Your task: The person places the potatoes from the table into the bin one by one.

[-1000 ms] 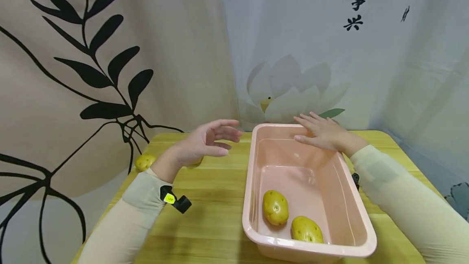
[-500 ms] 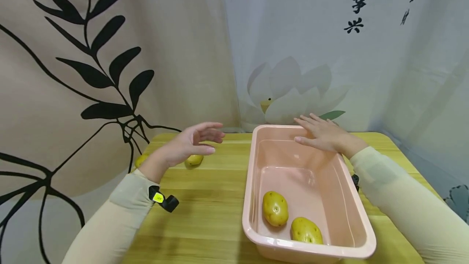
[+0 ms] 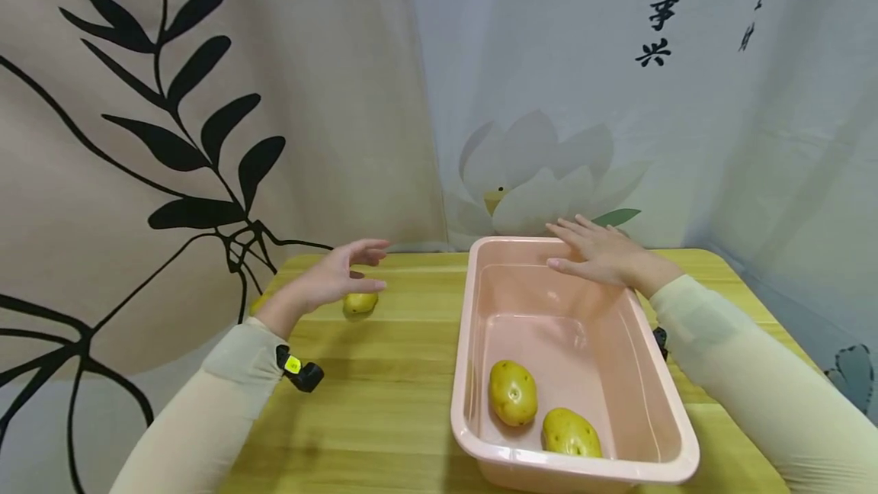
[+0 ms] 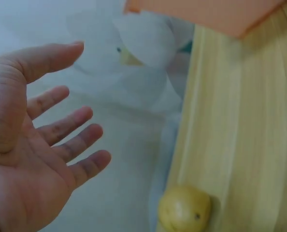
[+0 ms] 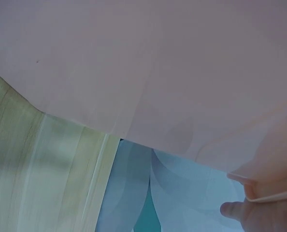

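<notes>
My left hand hovers over the far left of the table, fingers spread and relaxed, holding nothing. Just beyond it, partly covered by the thumb, lies a yellow potato, which the left wrist view shows as a round potato at the table edge. Another potato is mostly hidden behind my left wrist. My right hand rests with fairly straight fingers on the far right corner of a pink plastic tub. Inside the tub, at its near end, lie one potato and a second potato.
The tub stands on a wooden table, right of its middle. Behind the table hangs a pale curtain printed with black leaves, a lotus flower and writing. Each wrist wears a small black camera, such as the left wrist camera.
My left hand has moved left, away from the tub, with its fingers still relaxed. The potato beyond it shows more; the far-left one is now mostly covered. My right hand stays on the rim.
</notes>
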`<state>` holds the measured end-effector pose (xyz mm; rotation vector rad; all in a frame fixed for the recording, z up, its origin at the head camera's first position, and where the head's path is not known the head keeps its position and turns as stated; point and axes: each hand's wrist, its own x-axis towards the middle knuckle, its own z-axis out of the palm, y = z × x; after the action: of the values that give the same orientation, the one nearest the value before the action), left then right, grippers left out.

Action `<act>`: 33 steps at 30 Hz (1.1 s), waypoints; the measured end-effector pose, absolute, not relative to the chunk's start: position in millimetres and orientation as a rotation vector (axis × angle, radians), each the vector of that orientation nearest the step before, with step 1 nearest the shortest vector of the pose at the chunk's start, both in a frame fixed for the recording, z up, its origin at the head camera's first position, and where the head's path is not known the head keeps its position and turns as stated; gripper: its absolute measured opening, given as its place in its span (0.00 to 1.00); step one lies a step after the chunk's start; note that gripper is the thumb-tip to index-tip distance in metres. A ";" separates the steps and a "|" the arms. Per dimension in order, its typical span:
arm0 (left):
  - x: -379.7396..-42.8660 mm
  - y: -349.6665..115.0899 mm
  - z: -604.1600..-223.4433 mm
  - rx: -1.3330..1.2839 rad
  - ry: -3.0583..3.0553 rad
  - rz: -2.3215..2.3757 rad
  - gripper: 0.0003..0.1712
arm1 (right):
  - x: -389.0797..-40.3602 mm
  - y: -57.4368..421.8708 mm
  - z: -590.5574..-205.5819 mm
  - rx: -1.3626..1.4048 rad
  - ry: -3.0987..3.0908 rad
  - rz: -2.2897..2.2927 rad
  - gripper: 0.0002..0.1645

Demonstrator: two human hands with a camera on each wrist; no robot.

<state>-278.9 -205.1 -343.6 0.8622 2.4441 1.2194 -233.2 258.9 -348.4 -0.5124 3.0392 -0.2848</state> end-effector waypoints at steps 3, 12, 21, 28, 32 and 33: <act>-287.9 -210.5 -354.3 0.813 2.516 1.173 0.44 | -234.0 259.0 -349.3 -0.512 3.045 -0.283 0.50; -310.2 -221.4 -381.6 0.699 2.660 1.047 0.46 | -235.4 259.0 -352.2 -0.514 3.062 -0.285 0.50; -332.1 -217.1 -409.0 0.647 2.825 0.831 0.54 | -231.3 261.1 -349.8 -0.518 3.044 -0.271 0.50; -339.9 -216.3 -427.8 0.552 2.886 0.731 0.58 | -233.1 261.2 -352.2 -0.520 3.051 -0.261 0.49; -343.0 -217.6 -435.0 0.526 2.900 0.702 0.58 | -233.7 261.5 -352.1 -0.522 3.063 -0.263 0.49; -343.9 -218.1 -436.8 0.524 2.899 0.702 0.59 | -233.8 261.6 -352.2 -0.520 3.068 -0.261 0.49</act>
<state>-343.9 -218.1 -436.8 0.5235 2.8990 0.7016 -233.8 261.6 -352.2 -0.5202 3.0676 -0.2606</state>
